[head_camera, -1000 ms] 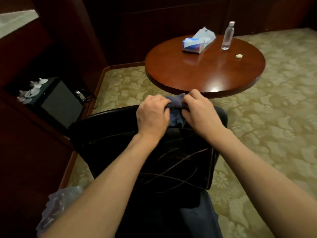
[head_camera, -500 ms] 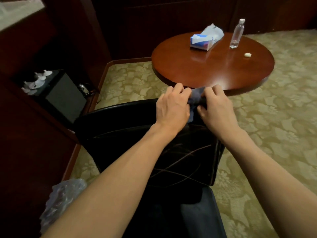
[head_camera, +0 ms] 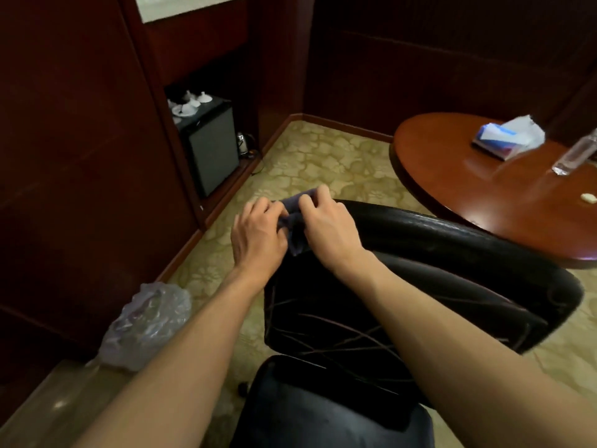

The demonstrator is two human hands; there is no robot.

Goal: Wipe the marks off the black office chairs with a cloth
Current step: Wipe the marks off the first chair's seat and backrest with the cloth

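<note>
1. Two bare forearms reach forward from the bottom of the view and meet at the left end of the top edge of a black leather office chair back (head_camera: 452, 240)
2. Left hand (head_camera: 256, 236) lies knuckles up, its fingers curled and gripping the left side of a small dark blue-grey cloth (head_camera: 295, 218)
3. Right hand (head_camera: 329, 227) sits just beside the left, almost touching it, fingers bent and pinching the right side of the same cloth
4. Between the two hands the cloth is bunched, draped over the chair's upper edge with a fold hanging down the near face
5. Thin pale lines cross the lower part of the chair back, below the hands
6. At lower left a crumpled clear plastic bag (head_camera: 147, 324) rests on a pale ledge; its contents cannot be made out
7. At right a round polished reddish wood table (head_camera: 458, 176) carries a blue and white soft tissue pack (head_camera: 508, 140) with white tissue showing, a clear plastic bottle (head_camera: 575, 155) and a small white object (head_camera: 588, 197)
8. Far left, white cups (head_camera: 190, 103) sit on a small black cabinet (head_camera: 211, 150) in a dark wood alcove
</note>
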